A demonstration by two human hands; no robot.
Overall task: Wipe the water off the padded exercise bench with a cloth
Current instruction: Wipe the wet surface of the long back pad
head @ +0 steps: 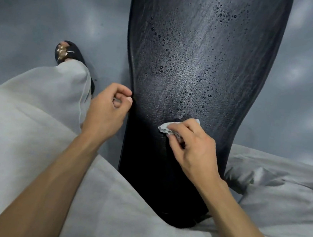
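A black padded bench [202,44] runs away from me between my legs. Water droplets [179,65] bead across its middle and far part, while the near stretch looks dark and dry. My right hand [194,143] grips a small crumpled grey cloth [167,127] and presses it on the pad near the closest droplets. Just off the bench's left edge hovers my left hand [108,111], its fingers loosely curled and holding nothing.
I sit astride the bench in light grey trousers [31,113]. My left foot in a black sandal [68,53] stands on the grey floor [46,12] to the left. Grey floor also shows to the right of the bench.
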